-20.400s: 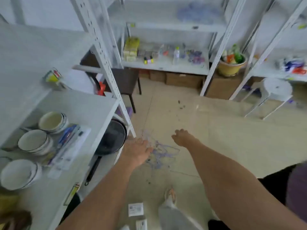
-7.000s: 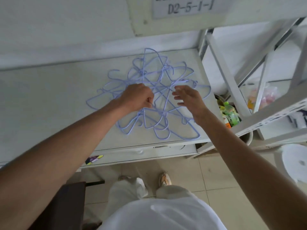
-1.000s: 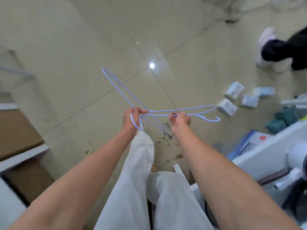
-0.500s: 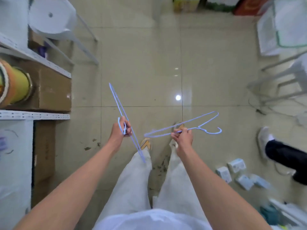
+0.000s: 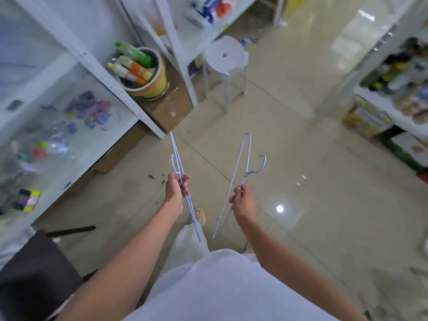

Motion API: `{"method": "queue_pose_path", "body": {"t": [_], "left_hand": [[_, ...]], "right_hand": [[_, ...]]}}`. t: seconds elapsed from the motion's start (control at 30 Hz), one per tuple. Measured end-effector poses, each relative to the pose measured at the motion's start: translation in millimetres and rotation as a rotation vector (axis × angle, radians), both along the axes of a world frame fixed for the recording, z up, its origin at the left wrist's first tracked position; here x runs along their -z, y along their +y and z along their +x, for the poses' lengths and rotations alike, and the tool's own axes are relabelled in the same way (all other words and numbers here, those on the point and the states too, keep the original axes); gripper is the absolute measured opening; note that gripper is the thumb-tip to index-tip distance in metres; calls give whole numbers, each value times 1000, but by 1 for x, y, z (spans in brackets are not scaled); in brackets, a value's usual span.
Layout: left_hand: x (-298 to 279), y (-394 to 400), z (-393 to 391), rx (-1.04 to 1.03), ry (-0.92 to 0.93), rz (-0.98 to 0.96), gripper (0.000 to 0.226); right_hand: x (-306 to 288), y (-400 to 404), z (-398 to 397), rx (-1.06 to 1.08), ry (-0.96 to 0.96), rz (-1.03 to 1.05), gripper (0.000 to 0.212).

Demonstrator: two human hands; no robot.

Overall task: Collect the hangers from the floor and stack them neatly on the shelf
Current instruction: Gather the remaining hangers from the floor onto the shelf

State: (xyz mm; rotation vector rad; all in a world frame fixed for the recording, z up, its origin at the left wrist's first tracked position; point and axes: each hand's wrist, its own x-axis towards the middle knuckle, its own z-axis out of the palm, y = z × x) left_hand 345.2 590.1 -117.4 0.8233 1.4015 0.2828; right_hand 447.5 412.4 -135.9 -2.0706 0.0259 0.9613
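**One lilac hanger in each hand, above the floor**

The left hand (image 5: 175, 190) had its fingers (image 5: 184, 181) closed around a lilac wire hanger (image 5: 177, 156). This left hanger ran edge-on through the grip, one end rising past the fingertips, the other trailing down below the wrist. The right hand (image 5: 242, 203) pinched the right hanger (image 5: 239, 163) with fingers curled shut on the wire just below its hook; the hook curled out to the far side of those fingers, and the long bar slanted up ahead of them and down behind. The two hangers were apart, not touching. Both hung over the tiled floor (image 5: 312, 181). Beyond the left fingers stood a white shelf (image 5: 97, 121), a pot of bottles (image 5: 148, 82) and a white stool (image 5: 225, 57).
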Motion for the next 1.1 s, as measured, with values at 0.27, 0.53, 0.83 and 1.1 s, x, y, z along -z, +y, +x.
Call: {"method": "queue_pose_path", "body": {"t": [0.27, 0.53, 0.83, 1.1], "left_hand": [[-44, -55, -35, -178, 34, 130, 29], [-85, -8, -78, -361, 25, 279, 37], [-84, 109, -97, -462, -18, 239, 43], [-95, 168, -101, -591, -110, 120, 30]], "right_hand": [[-33, 5, -13, -396, -89, 26, 19], [-77, 107, -14, -529, -154, 166, 28], [-104, 212, -17, -656, -53, 229, 48], [-106, 323, 0, -834, 83, 118, 60]]}}
